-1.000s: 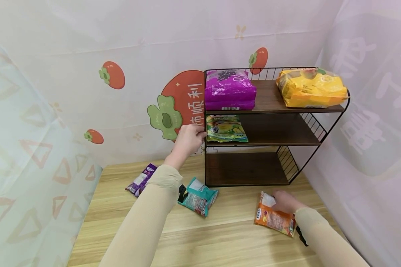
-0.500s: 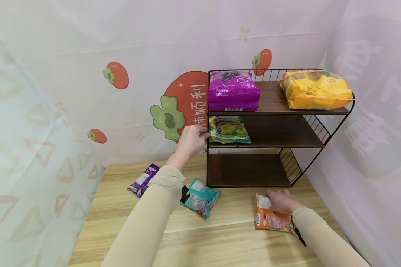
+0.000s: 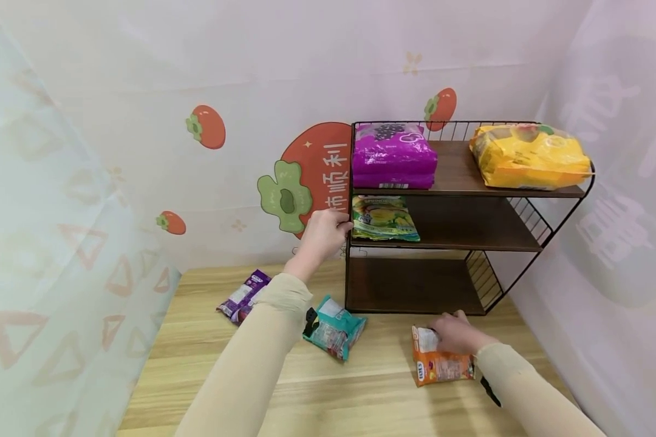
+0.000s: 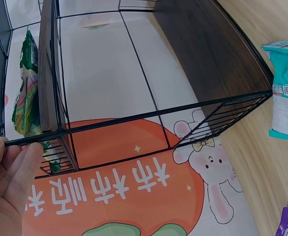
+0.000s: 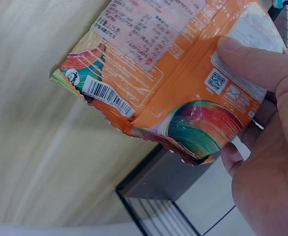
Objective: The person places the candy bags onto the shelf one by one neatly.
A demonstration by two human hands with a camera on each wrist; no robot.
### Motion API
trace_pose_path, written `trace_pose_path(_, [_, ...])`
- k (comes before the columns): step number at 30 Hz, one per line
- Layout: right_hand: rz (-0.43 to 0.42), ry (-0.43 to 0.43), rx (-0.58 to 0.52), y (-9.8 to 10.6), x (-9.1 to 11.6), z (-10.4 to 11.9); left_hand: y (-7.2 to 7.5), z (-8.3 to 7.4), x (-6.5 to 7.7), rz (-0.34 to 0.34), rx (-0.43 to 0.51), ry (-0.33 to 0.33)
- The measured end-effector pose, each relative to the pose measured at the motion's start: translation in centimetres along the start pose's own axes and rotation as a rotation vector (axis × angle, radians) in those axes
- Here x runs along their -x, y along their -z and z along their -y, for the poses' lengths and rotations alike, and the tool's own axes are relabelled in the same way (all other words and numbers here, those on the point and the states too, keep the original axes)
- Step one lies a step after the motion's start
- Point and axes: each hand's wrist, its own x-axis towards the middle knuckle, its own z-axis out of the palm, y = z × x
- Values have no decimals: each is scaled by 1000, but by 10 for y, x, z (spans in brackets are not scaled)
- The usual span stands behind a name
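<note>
Orange packet [image 3: 441, 370] low at the table [image 3: 361, 400], in front of the rack [image 3: 415, 285] toward its right end, printed back with barcode and QR code facing up; contact with the tabletop: cannot tell; right hand [image 3: 457, 334] pinches it at one end, thumb on the printed side, fingers underneath; left hand [image 3: 326, 232] grips the front upright [image 4: 139, 117] at the rack's left end, about level with the middle shelf [image 3: 470, 221]; green-yellow packet [image 3: 384, 218] on that shelf, leaning back, just beside the left hand; top shelf [image 3: 452, 167] carries a purple bag [image 3: 395, 159] at left, a yellow bag [image 3: 531, 159] at right, well apart; teal packet [image 3: 334, 331] on the table near the rack's front left corner; purple packet [image 3: 244, 295] farther left, partly hidden by the left forearm; pale backdrop [image 3: 273, 97] with red fruit prints behind the lot.
</note>
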Motion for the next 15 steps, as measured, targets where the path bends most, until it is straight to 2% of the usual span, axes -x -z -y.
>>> trace_pose_path(9, [-28,145,-7,7,-5,8,-1,2,1,12,17,36])
trace_pose_path(15, [-84,249,10,10,-5,18,0,0,2,13,14,16])
